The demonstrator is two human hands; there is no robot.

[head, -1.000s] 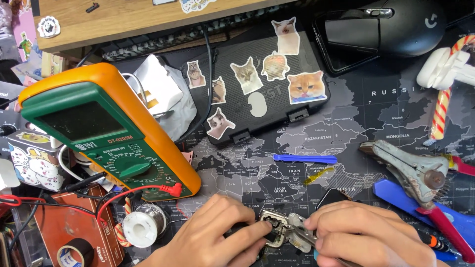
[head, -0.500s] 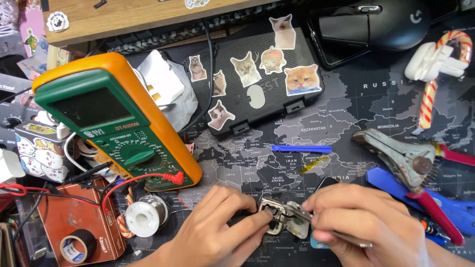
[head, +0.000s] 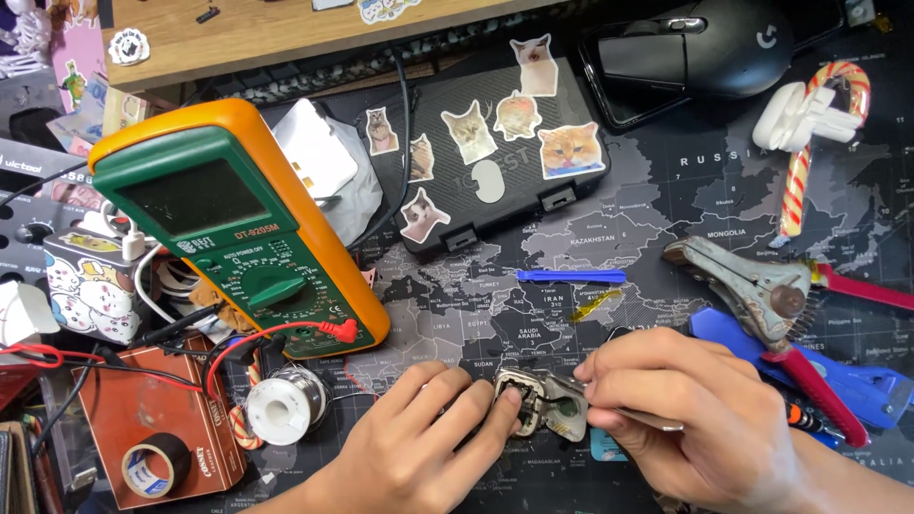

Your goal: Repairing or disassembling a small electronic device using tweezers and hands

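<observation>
While both hands pinch it low on a map-printed mat (head: 666, 219), a small metal part (head: 538, 405) sits between left hand (head: 419, 447) and right hand (head: 685, 419), whose fingers also grip a thin tool (head: 628, 416). An orange-cased multimeter (head: 238, 238), solder spool (head: 283, 407) and red-handled pliers (head: 771, 305) crowd around.

Multimeter (head: 243, 233): green face, orange casing; mat (head: 666, 219): dark grey world-map print; case (head: 486, 143): black, carbon-weave texture, cat stickers; pry tool (head: 571, 276): blue; candy cane (head: 809, 143): red-white-green stripes; pliers (head: 781, 314): grey metal, red handles; small part (head: 538, 405) at fingertips: silver-grey.
</observation>
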